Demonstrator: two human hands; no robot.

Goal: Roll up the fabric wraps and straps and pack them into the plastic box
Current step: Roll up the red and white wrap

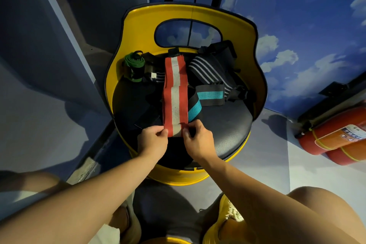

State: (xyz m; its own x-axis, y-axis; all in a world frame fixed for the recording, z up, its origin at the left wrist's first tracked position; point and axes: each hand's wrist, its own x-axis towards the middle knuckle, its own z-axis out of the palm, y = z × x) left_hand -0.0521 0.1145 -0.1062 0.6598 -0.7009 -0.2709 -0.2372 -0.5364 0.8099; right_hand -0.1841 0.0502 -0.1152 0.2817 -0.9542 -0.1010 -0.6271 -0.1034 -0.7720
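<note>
A red wrap with a white middle stripe (pixel 175 93) lies stretched flat along the black seat cushion (pixel 227 123) of a yellow barrel chair (pixel 138 25). My left hand (pixel 152 140) pinches its near left corner, and my right hand (pixel 198 140) pinches its near right corner. A black strap with a teal stripe (pixel 206 95) lies partly under the red wrap on the right. Behind it sits a black wrap with white stripes (pixel 206 69). A rolled green and black strap (pixel 134 67) stands at the back left. No plastic box is in view.
Two red fire extinguishers (pixel 336 140) lie on the floor at the right. A cloud-painted wall rises behind the chair, and a grey panel stands at the left. My knees and yellow shoes frame the bottom of the view.
</note>
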